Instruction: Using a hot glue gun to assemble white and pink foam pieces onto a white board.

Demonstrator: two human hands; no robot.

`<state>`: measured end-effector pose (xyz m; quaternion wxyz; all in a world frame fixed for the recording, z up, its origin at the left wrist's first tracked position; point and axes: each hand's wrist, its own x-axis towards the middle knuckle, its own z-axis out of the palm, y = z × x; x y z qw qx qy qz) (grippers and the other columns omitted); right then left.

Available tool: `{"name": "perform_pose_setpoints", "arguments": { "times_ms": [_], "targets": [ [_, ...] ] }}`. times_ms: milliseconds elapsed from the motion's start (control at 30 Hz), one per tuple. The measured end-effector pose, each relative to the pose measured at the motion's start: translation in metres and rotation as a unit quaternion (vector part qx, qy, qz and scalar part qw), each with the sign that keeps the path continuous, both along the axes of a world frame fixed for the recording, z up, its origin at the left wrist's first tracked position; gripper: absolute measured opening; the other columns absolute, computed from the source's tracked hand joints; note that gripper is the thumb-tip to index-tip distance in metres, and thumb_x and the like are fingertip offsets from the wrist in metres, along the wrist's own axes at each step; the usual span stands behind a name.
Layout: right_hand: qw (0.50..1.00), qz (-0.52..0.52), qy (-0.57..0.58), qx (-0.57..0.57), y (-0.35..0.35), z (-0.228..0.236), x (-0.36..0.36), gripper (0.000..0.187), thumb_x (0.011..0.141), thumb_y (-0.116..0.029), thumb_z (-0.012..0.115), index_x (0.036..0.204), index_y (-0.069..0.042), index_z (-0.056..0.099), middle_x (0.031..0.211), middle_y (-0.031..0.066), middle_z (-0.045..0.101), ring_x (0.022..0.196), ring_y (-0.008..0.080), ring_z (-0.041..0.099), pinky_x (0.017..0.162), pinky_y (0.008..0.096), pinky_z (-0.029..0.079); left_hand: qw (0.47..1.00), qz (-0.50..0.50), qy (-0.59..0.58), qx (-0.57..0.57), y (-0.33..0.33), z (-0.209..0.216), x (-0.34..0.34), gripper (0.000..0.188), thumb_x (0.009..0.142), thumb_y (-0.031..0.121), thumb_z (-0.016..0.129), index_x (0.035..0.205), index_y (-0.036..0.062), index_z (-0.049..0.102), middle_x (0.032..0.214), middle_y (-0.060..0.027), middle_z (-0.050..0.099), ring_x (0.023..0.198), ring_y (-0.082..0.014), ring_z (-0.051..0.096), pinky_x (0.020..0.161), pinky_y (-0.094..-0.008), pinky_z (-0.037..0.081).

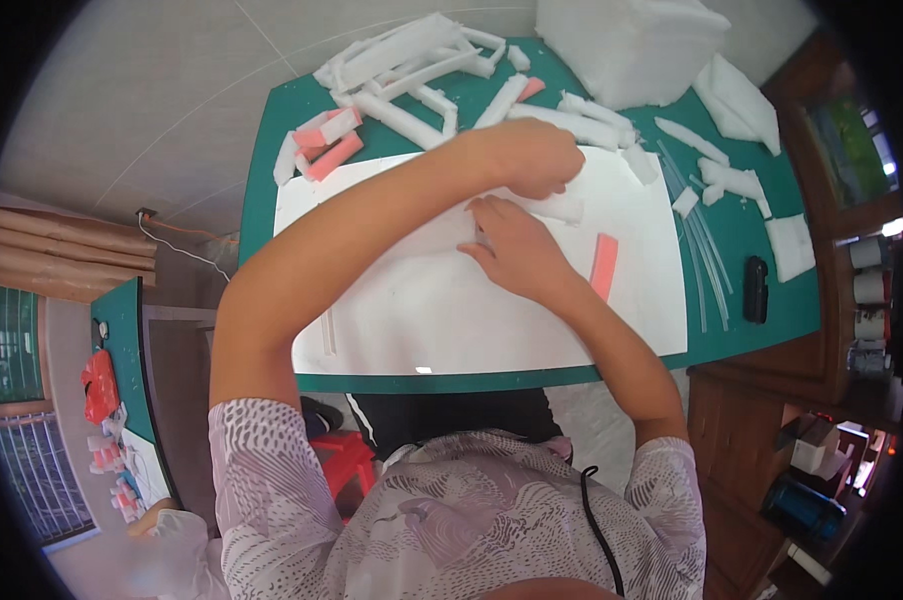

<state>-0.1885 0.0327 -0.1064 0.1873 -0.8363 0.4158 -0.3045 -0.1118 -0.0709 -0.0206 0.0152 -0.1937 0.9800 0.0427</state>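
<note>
My left arm crosses over a white sheet (422,320), and my left hand (544,160) is curled into a fist above its far part. What that fist holds, if anything, is hidden. Just nearer to me, my right hand (520,245) has its thumb and fingertips bent around something small and pale that I cannot make out. A white foam strip (564,208) shows between the two hands, partly covered by them. Beside my right wrist a pink foam strip (604,262) lies on the sheet. Thin pale strips (329,332) lie at the sheet's left.
White foam frames (412,55) and pink foam pieces (334,157) are heaped along the green table's (257,215) far side. A large white foam block (632,50) stands behind. Clear thin rods (707,250) and a black object (756,290) lie right. Another person's hand (154,516) shows lower left.
</note>
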Motion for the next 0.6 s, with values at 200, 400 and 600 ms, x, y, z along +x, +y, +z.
{"name": "perform_pose_setpoints", "arguments": {
  "times_ms": [200,400,600],
  "targets": [
    [0.998,-0.029,0.014,0.055,-0.001,0.003,-0.005,0.041,0.085,-0.016,0.069,0.119,0.0,0.055,0.109,0.0169,0.059,0.103,0.0358,0.056,0.088,0.0428,0.046,0.971,0.046,-0.234,-0.011,0.009,-0.009,-0.045,0.029,0.082,0.032,0.069,0.096,0.0083,0.075,0.091,-0.007,0.072,0.082,-0.0264,0.07,0.067,-0.0384,0.055],
    [0.999,0.001,0.014,0.047,-0.009,-0.011,-0.006,0.034,0.086,-0.017,0.069,0.116,-0.003,0.06,0.116,0.0162,0.06,0.108,0.034,0.057,0.091,0.0445,0.045,0.97,-0.028,-0.24,-0.028,0.013,-0.026,-0.071,0.025,0.075,0.021,0.074,0.097,0.008,0.075,0.093,-0.0107,0.072,0.085,-0.0286,0.07,0.07,-0.0405,0.056],
    [0.999,-0.02,-0.012,0.032,-0.006,-0.005,-0.009,0.04,0.084,-0.016,0.07,0.118,-0.001,0.055,0.1,0.0161,0.06,0.092,0.0345,0.058,0.082,0.0418,0.047,0.998,0.004,0.038,-0.051,0.006,0.025,-0.049,0.028,0.082,0.02,0.07,0.105,0.004,0.068,0.101,-0.0152,0.068,0.095,-0.0351,0.067,0.078,-0.0445,0.054]
  ]
}}
